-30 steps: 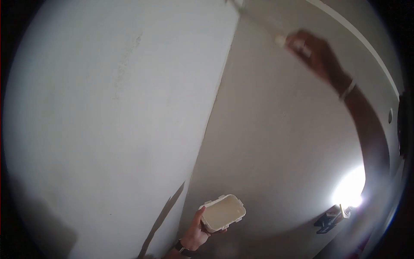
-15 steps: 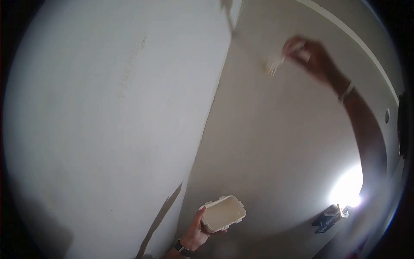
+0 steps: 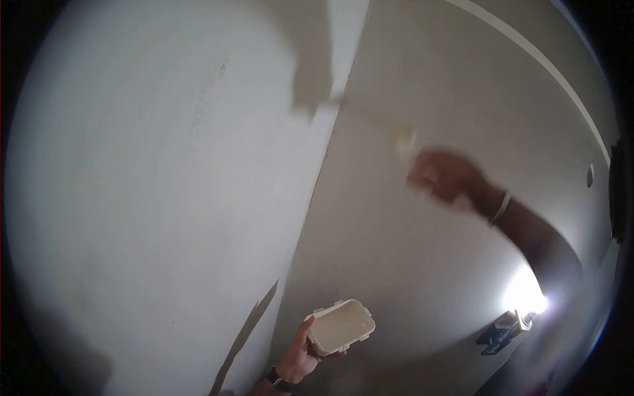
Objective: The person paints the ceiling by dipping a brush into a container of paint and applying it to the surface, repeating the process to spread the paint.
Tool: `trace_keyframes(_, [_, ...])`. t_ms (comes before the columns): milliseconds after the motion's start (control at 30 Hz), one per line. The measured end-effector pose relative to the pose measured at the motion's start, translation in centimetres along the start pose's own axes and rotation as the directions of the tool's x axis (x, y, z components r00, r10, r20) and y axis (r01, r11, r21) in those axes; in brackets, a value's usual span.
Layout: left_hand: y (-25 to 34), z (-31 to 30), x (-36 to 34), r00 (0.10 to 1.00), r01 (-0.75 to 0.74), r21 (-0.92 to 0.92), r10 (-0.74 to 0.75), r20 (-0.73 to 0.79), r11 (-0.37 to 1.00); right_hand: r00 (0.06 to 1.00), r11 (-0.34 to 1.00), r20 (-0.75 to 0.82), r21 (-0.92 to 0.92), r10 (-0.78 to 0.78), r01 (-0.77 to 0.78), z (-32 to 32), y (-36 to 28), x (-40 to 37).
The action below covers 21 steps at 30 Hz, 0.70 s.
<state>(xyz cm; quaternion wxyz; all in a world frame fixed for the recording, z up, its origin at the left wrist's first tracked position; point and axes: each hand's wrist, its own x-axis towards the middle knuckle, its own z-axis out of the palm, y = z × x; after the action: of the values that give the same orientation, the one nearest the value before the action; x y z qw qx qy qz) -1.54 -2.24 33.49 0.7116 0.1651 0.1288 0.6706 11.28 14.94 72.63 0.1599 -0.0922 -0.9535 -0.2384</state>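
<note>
My left hand (image 3: 300, 356), a dark watch strap at its wrist, grips a white rectangular plastic container (image 3: 342, 327) from beneath, thumb over the rim. Inside it is an off-white, paint-like filling. Higher up and to the right, my right hand (image 3: 446, 177) is closed around a small paintbrush (image 3: 405, 141). The pale bristles point up and left, close to the grey wall (image 3: 396, 231); the handle is hidden in the fingers and motion blurs both. A light band circles that wrist.
A white wall (image 3: 165, 218) meets the grey one at a slanting corner, with a rough patch (image 3: 206, 99) on it. A bright bulb (image 3: 528, 300) shines from a dark fixture (image 3: 498, 334) at lower right. Shadows of the arm fall on the white wall.
My right hand has come down and slightly left with the paintbrush, whose bristles now point upward instead of down. Its shadow has grown on the white wall. The left hand and container are nearly still.
</note>
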Motion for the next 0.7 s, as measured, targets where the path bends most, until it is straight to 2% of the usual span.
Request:
trace_keyframes(33, [0.5,2.1,-1.0,0.999,-0.026,0.019,0.026,-0.035,0.999,0.949,0.949,-0.077,-0.102,-0.305,0.297,2.2,-1.0,-0.9])
trace_keyframes(67, [0.7,3.4,-1.7,0.996,-0.05,0.037,0.052,-0.073,0.998,0.802,0.804,-0.12,-0.218,-0.585,0.554,3.7,-2.3,-1.3])
trace_keyframes(100, [0.7,3.8,-2.0,0.995,-0.049,0.034,0.051,-0.081,0.998,0.802,0.804,-0.122,-0.21,-0.585,0.556,4.5,-3.6,-1.6])
trace_keyframes(167, [0.8,4.1,-2.3,0.991,-0.044,0.033,0.048,-0.123,0.998,0.882,0.871,-0.018,0.153,-0.47,0.467,5.2,-5.5,-1.7])
trace_keyframes(200, [0.9,4.2,-2.2,0.991,-0.041,0.033,0.045,-0.128,0.999,0.884,0.871,-0.02,0.158,-0.468,0.465,5.1,-5.1,-1.3])
trace_keyframes(267, [1.0,4.0,-2.0,0.992,-0.057,0.04,0.061,-0.11,0.998,0.908,0.908,-0.003,-0.002,-0.42,0.42,4.2,-3.4,0.6])
trace_keyframes(333, [0.0,1.6,-0.6,0.994,-0.058,0.034,0.061,-0.093,0.998,0.9,0.923,-0.218,-0.015,-0.377,0.383,0.6,-0.7,3.4])
trace_keyframes(367, [-0.3,0.7,-0.1,0.995,-0.063,0.023,0.065,-0.075,0.998,0.941,0.965,-0.281,0.122,-0.19,0.232,-2.0,0.0,4.6])
trace_keyframes(433, [1.0,3.3,-1.0,0.991,-0.065,0.058,0.071,-0.109,0.996,0.853,0.943,-0.404,-0.153,-0.332,0.295,-7.1,3.3,7.2])
trace_keyframes(467, [1.4,4.2,-1.2,0.987,-0.068,0.092,0.08,-0.138,0.993,0.871,0.971,-0.434,-0.163,-0.23,0.176,-9.6,4.7,7.9])
trace_keyframes(500, [1.3,3.9,-1.0,0.987,-0.062,0.094,0.075,-0.141,0.994,0.819,0.962,-0.516,-0.231,-0.25,0.148,-11.4,6.6,8.6])
trace_keyframes(533, [1.2,3.4,-0.8,0.989,-0.058,0.08,0.068,-0.129,0.995,0.751,0.905,-0.534,-0.374,-0.39,0.204,-13.4,7.7,8.9])
trace_keyframes(600, [1.1,2.6,-0.5,0.991,-0.048,0.068,0.056,-0.121,0.997,0.611,0.898,-0.677,-0.417,-0.41,0.142,-14.6,5.6,9.3])
trace_keyframes(633, [1.2,2.3,-0.5,0.994,-0.051,0.05,0.055,-0.089,0.997,0.613,0.901,-0.679,-0.412,-0.404,0.137,-14.0,6.0,8.9])
trace_keyframes(700, [1.1,1.9,-0.4,0.996,-0.056,0.032,0.058,-0.061,0.998,0.715,0.865,-0.548,-0.474,-0.434,0.162,-11.4,7.1,8.0])
